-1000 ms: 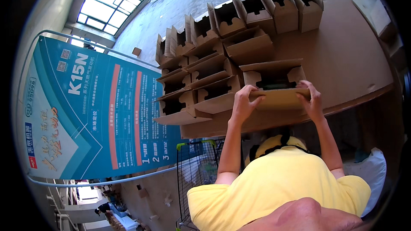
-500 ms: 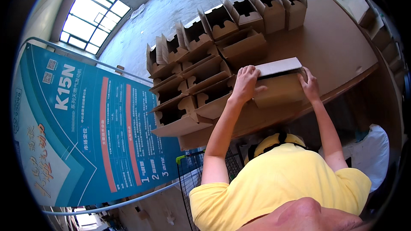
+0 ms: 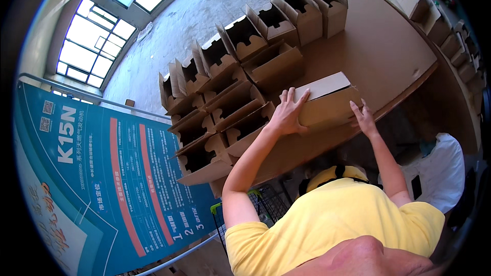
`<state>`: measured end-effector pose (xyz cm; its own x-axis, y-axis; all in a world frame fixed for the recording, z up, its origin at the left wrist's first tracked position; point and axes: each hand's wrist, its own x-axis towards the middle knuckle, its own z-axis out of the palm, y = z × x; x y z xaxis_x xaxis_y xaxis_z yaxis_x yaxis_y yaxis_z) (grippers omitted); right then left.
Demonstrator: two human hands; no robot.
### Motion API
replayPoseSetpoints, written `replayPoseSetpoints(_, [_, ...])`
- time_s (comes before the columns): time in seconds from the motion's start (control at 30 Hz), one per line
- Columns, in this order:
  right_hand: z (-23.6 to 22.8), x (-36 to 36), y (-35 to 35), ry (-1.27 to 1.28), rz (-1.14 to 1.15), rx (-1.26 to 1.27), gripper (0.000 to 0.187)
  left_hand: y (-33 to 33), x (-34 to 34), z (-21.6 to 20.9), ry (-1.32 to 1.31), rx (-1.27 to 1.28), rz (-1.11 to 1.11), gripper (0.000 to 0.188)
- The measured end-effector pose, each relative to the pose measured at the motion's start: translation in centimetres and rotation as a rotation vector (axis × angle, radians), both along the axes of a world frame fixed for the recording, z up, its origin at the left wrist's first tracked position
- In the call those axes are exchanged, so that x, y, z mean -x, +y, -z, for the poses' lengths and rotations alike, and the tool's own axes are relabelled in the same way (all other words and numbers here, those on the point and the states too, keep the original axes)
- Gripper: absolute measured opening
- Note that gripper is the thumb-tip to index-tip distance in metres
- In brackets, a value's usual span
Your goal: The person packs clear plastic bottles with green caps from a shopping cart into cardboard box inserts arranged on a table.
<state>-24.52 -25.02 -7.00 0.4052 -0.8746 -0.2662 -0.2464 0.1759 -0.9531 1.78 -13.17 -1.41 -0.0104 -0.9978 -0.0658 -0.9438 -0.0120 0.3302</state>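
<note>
A brown cardboard box with a pale top flap lies before me near the table's front edge. The flap lies almost flat, with a thin dark line along its near right edge. At the box's left end, my left hand rests with its fingers spread, the fingertips by the flap's corner and the thumb low against the side. Beside the right end is my right hand, fingers apart and gripping nothing; whether a fingertip touches the cardboard I cannot tell.
Several open-topped cardboard boxes stand in rows to the left and behind on the cardboard-covered table. More boxes line the far right. A teal banner on a metal frame stands left. A wire cart and white sack are below the table.
The pale flap has come down, narrowing the dark gap under it. My left hand has spread its fingers at the left end, and my right hand's fingers have come off the top edge.
</note>
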Motion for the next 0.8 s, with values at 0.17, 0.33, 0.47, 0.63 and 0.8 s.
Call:
replayPoseSetpoints(0.17, [3.1,-0.3,-5.0,-0.157,0.018,0.174,0.055,-2.8,1.0,0.0,0.008,0.008,-0.049,0.114])
replayPoseSetpoints(0.33, [3.4,0.3,-13.2,-0.143,0.053,0.218,0.05,-10.6,2.7,0.4,0.015,0.02,-0.112,0.114])
replayPoseSetpoints(0.47, [4.1,-0.9,-22.0,-0.105,0.006,0.223,0.06,-18.6,1.4,0.1,-0.032,0.022,-0.108,0.119])
replayPoseSetpoints(0.63, [4.7,-6.2,-28.0,-0.053,-0.022,0.22,0.068,-24.4,-2.4,-0.6,-0.181,-0.044,-0.14,0.119])
replayPoseSetpoints(0.8, [4.4,-9.6,-29.0,-0.11,-0.078,0.205,0.071,-26.3,-4.7,-0.4,-0.344,-0.074,-0.217,0.112])
